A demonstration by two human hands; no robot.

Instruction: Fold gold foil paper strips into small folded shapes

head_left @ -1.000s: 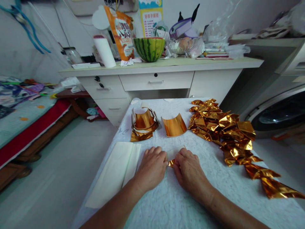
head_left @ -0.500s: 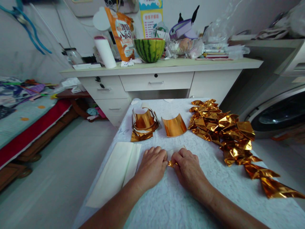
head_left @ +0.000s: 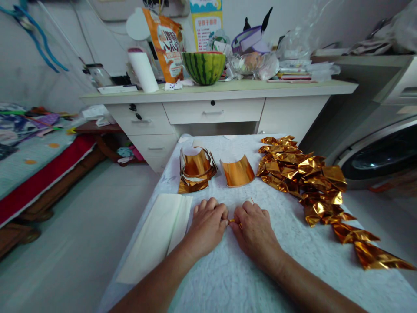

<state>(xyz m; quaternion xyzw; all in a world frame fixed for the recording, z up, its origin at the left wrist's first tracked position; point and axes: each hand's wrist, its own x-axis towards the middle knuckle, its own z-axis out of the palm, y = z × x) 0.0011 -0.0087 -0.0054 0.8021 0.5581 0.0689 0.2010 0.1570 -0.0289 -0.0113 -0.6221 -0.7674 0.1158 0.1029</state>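
Observation:
My left hand (head_left: 210, 226) and my right hand (head_left: 256, 228) rest close together on the quilted cloth, fingers curled. Between them shows a thin strip of gold foil paper (head_left: 232, 221), pinched from both sides; most of it is hidden under the fingers. Beyond the hands lies a curved gold sheet (head_left: 238, 171). Left of that sheet is a stack of curled gold sheets (head_left: 197, 169) with pale edges. Beside my left forearm lies a flat stack of cream paper (head_left: 151, 237). To the right spreads a heap of folded gold foil pieces (head_left: 302, 174).
Behind the covered table (head_left: 208, 282) stands a white desk (head_left: 213, 93) carrying a cut watermelon (head_left: 204, 68), an orange snack bag (head_left: 167, 48) and a white paper roll (head_left: 143, 70). A washing machine (head_left: 381, 130) is at right, a bed (head_left: 42, 161) at left.
My hands have drawn slightly closer in on the foil paper. Less of the foil and of the pale sheet between them shows now.

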